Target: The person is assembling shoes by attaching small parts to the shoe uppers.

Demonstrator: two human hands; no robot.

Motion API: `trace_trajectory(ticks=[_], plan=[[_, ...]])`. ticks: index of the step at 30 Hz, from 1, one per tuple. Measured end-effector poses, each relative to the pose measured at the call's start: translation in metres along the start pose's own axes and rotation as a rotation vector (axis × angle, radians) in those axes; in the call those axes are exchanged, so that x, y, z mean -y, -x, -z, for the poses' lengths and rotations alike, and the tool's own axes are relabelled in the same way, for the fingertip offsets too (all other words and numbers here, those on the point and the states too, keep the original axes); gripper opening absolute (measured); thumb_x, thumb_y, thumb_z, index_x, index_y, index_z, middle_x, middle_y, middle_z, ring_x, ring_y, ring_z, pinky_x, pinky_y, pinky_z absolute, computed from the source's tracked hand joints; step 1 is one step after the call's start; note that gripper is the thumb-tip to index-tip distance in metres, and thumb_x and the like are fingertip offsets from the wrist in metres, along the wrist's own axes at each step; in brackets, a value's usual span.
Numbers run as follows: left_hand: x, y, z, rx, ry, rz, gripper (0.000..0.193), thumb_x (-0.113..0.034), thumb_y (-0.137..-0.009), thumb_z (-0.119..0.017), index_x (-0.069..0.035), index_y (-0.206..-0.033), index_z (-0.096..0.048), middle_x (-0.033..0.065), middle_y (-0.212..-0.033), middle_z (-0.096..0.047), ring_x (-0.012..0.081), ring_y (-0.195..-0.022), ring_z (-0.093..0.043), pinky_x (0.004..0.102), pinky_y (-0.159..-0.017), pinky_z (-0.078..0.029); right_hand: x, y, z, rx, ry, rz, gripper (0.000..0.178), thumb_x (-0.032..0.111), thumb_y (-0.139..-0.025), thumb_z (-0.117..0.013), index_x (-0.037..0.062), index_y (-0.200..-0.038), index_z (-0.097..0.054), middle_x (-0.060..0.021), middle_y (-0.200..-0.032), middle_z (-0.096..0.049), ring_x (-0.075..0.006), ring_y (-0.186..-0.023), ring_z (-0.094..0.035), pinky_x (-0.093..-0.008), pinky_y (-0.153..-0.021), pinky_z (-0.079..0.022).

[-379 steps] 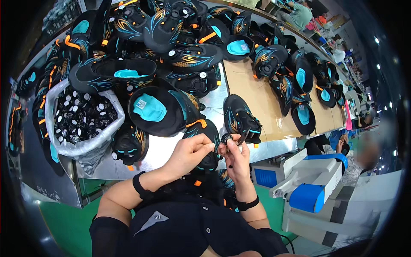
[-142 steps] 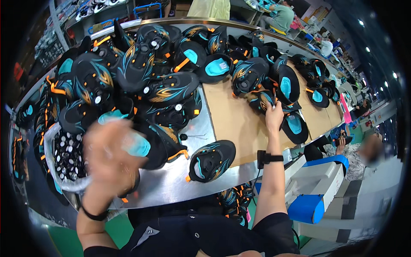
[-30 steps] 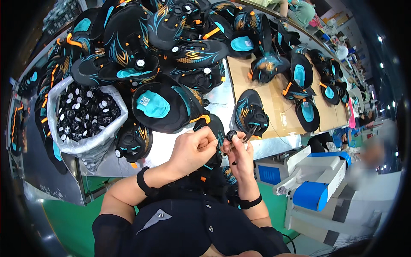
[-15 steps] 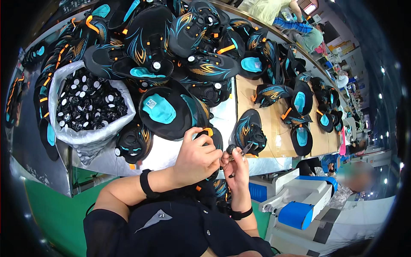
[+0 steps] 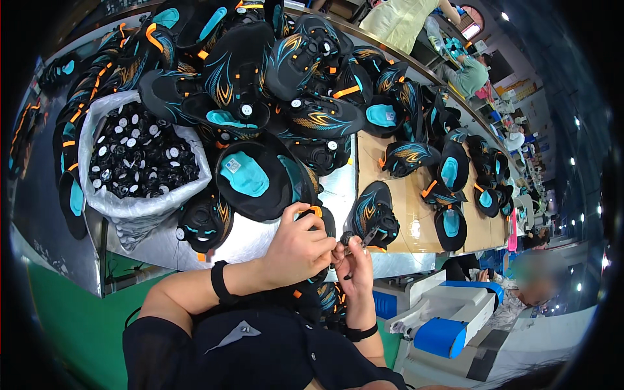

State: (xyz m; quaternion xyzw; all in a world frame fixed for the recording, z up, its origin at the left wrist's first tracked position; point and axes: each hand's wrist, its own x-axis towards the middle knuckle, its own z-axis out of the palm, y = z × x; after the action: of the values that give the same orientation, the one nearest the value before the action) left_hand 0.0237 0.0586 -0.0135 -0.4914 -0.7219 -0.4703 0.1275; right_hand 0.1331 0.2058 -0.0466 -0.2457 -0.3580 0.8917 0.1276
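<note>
Hands together at the near edge of the metal-topped bench [image 5: 260, 231]. Left hand [image 5: 300, 250] closed over a black shoe upper [image 5: 320, 221] with an orange tab, most of it hidden under the fingers. Right hand [image 5: 354, 263] just beside, fingertips pinched on a small black round dial [image 5: 348, 238] and a thin dark tool [image 5: 368, 238], touching the left hand's fingers. Black band on each wrist. Just beyond the hands, another black upper with orange and teal flame pattern [image 5: 372, 211] lying on the bench edge beside a brown board [image 5: 409, 214]. To the left, a large black upper with a teal insole [image 5: 250, 179], and a white plastic bag [image 5: 117, 208] filled with black and white dials. Farther out, a heaped pile of matching uppers [image 5: 273, 71] across the bench. Lower right, a blue and white machine [image 5: 448, 318].
</note>
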Motion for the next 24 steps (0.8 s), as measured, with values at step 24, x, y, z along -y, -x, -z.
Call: trace_trajectory(ticks=[24], plan=[[0.014, 0.008, 0.001, 0.446, 0.912, 0.666, 0.020, -0.016, -0.089, -0.064, -0.002, -0.099, -0.054, 0.0076, -0.091, -0.069, 0.0095, -0.080, -0.062, 0.0248, -0.074, -0.048, 0.016, 0.003, -0.029, 0.142, 0.854, 0.420, 0.008, 0.008, -0.088, -0.062, -0.0002, -0.086, -0.062, -0.0027, -0.082, -0.059, -0.0100, -0.075, -0.054, -0.0253, -0.067, -0.043]])
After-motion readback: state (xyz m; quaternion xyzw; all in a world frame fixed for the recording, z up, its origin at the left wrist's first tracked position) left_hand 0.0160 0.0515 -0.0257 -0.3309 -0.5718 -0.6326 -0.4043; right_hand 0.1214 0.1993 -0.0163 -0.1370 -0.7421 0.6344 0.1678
